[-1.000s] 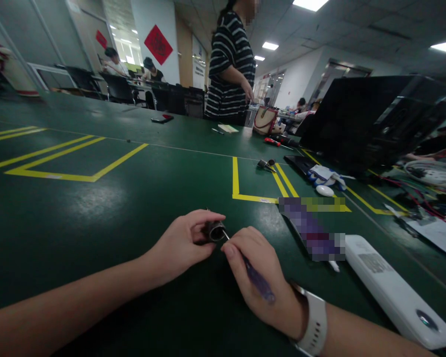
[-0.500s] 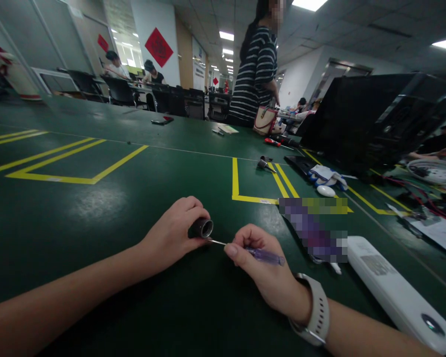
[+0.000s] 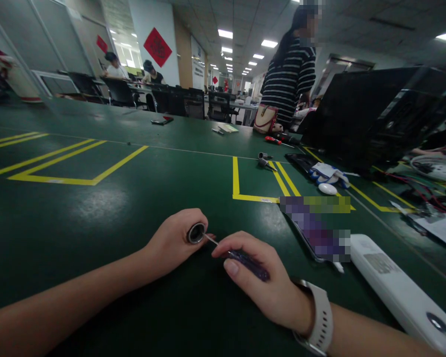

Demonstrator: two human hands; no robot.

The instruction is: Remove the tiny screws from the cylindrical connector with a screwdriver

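My left hand [image 3: 180, 238] is wrapped around a dark cylindrical part [image 3: 196, 233], its round open end facing me. In my right hand [image 3: 258, 275] lies a small screwdriver [image 3: 249, 265] with a clear purple handle, gripped between thumb and fingers. Its thin metal shaft points left and reaches the rim of the part beside my left fingers; whether the tip touches it I cannot tell. Both hands are above the green table [image 3: 134, 238]. My left fingertips are mostly hidden behind the part.
To the right lie a phone [image 3: 312, 230], a long white device [image 3: 397, 287], a white oval object [image 3: 327, 189] and gloves [image 3: 329, 174]. Farther back are small metal parts [image 3: 266, 163], a red screwdriver [image 3: 277, 141] and a large black case [image 3: 375, 114]. A person in a striped top [image 3: 286, 84] stands behind the table.
My left hand has turned the cylindrical part so its open end faces me more. My right hand has shifted its hold on the screwdriver, whose handle now tilts down more. The standing person moved right.
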